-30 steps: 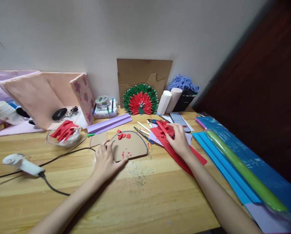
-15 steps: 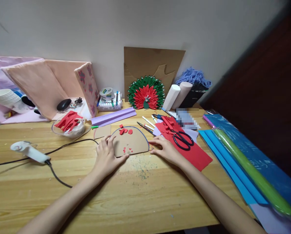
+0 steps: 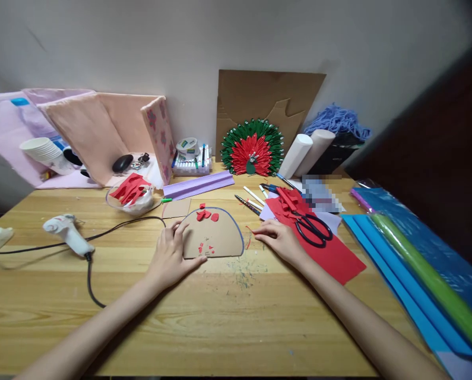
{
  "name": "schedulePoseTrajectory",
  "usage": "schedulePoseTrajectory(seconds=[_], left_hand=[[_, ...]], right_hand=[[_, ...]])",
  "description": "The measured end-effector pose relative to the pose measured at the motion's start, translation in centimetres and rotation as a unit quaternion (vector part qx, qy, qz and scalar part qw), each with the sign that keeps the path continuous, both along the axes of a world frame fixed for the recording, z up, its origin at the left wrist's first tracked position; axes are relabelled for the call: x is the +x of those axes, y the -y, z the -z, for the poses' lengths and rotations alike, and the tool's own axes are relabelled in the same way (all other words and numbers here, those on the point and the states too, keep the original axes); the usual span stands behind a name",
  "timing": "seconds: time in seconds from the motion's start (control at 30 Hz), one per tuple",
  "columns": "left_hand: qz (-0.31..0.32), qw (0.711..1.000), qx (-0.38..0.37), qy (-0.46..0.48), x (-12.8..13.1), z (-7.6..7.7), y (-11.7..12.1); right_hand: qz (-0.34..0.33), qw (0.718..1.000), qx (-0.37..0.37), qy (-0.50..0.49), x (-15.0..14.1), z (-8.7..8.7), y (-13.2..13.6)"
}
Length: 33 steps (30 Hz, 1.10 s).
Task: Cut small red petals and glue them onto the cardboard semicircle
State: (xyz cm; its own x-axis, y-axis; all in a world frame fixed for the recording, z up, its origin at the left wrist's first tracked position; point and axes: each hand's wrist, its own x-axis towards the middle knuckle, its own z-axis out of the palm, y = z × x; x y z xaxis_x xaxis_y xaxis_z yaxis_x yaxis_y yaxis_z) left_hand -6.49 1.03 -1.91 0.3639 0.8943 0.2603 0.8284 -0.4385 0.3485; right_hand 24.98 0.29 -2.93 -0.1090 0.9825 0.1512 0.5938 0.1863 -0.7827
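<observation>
Left hand (image 3: pixel 172 254) lay spread across the left edge of the half-round brown cardboard outlined in blue (image 3: pixel 226 236), thumb at its straight near edge; light, steady pressure probably suited it. Right hand (image 3: pixel 282 243) sat half-curled just off the board, any pinch indiscernible. Pale wooden tabletop (image 3: pixel 228 327) gave room nearer the person.

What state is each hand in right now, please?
Left hand: spread open, touching the cardboard.
Right hand: partly closed near a red scrap; grip cannot be told.
</observation>
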Motion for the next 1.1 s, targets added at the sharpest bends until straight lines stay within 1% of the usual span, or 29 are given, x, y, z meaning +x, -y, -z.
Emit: schedulePoseTrajectory(seconds=[0.13, 0.23, 0.3, 0.33, 0.37, 0.4, 0.43, 0.47, 0.5, 0.53, 0.57, 0.6, 0.63, 0.67, 0.7, 0.77, 0.83, 0.87, 0.97, 1.03, 1.1], left_hand=[[-0.006, 1.0, -0.009, -0.004, -0.9, 0.0, 0.5], [0.0, 1.0, -0.028, 0.0, -1.0, -0.3, 1.0], [0.005, 0.999, -0.037, 0.003, -1.5, -0.7, 1.7], [-0.003, 0.999, -0.035, 0.004, -1.9, -1.0, 2.1], [-0.03, 0.999, -0.026, 0.005, -2.6, -1.3, 2.5], [-0.082, 0.997, -0.008, 0.006, -3.5, -1.5, 2.8], [-0.159, 0.987, 0.017, 0.004, -4.6, -1.7, 3.1], [-0.248, 0.968, 0.043, -0.001, -5.8, -1.9, 3.2], [-0.341, 0.937, 0.067, -0.01, -7.1, -1.9, 3.2], [-0.421, 0.903, 0.078, -0.027, -8.5, -1.9, 3.1], [-0.47, 0.878, 0.073, -0.049, -9.9, -1.7, 2.8], [-0.503, 0.86, 0.06, -0.065, -11.3, -1.6, 2.4], [-0.523, 0.848, 0.039, -0.072, -12.6, -1.3, 2.0], [-0.525, 0.848, 0.009, -0.07, -13.8, -1.1, 1.6], [-0.51, 0.858, -0.014, -0.063, -15.0, -0.8, 1.3], [-0.478, 0.877, -0.022, -0.052, -17.2, -0.3, 1.1], [-0.463, 0.885, -0.016, -0.045, -19.3, 0.0, 1.2], [-0.458, 0.888, -0.013, -0.042, -20.4, 0.0, 1.4], [-0.43, 0.902, -0.013, -0.029, -24.0, -0.3, 1.7], [-0.402, 0.915, -0.017, -0.019, -26.2, -0.7, 1.4], [-0.378, 0.926, -0.023, -0.009, -28.1, -1.1, 0.8]], right_hand=[[-0.009, 0.997, 0.044, 0.061, -0.4, 0.0, -0.3], [-0.015, 0.993, 0.05, 0.109, -0.7, -0.4, -0.5], [-0.022, 0.993, 0.043, 0.111, -0.9, -0.9, -0.5], [-0.027, 0.993, 0.042, 0.106, -1.1, -1.3, -0.4], [-0.035, 0.993, 0.043, 0.1, -1.3, -1.7, -0.5], [-0.046, 0.993, 0.048, 0.094, -1.7, -2.1, -0.5], [-0.06, 0.993, 0.06, 0.088, -2.1, -2.6, -0.7], [-0.082, 0.99, 0.072, 0.085, -2.7, -3.1, -1.0], [-0.111, 0.987, 0.084, 0.083, -3.5, -3.6, -1.4], [-0.143, 0.982, 0.095, 0.08, -4.5, -4.1, -2.0], [-0.178, 0.976, 0.101, 0.076, -5.8, -4.5, -2.6], [-0.21, 0.97, 0.104, 0.072, -7.4, -5.0, -3.2], [-0.238, 0.964, 0.101, 0.067, -9.2, -5.3, -3.8], [-0.261, 0.958, 0.094, 0.065, -11.2, -5.6, -4.3], [-0.273, 0.956, 0.081, 0.067, -13.3, -5.7, -4.7], [-0.275, 0.957, 0.031, 0.088, -17.6, -5.6, -5.1], [-0.269, 0.954, -0.009, 0.136, -21.6, -5.2, -4.9], [-0.267, 0.95, -0.014, 0.164, -23.4, -5.0, -4.7], [-0.23, 0.939, -0.009, 0.255, -27.7, -4.5, -3.6], [-0.241, 0.938, -0.03, 0.247, -29.8, -4.2, -2.7], [-0.277, 0.941, -0.047, 0.19, -31.7, -3.8, -1.8]])
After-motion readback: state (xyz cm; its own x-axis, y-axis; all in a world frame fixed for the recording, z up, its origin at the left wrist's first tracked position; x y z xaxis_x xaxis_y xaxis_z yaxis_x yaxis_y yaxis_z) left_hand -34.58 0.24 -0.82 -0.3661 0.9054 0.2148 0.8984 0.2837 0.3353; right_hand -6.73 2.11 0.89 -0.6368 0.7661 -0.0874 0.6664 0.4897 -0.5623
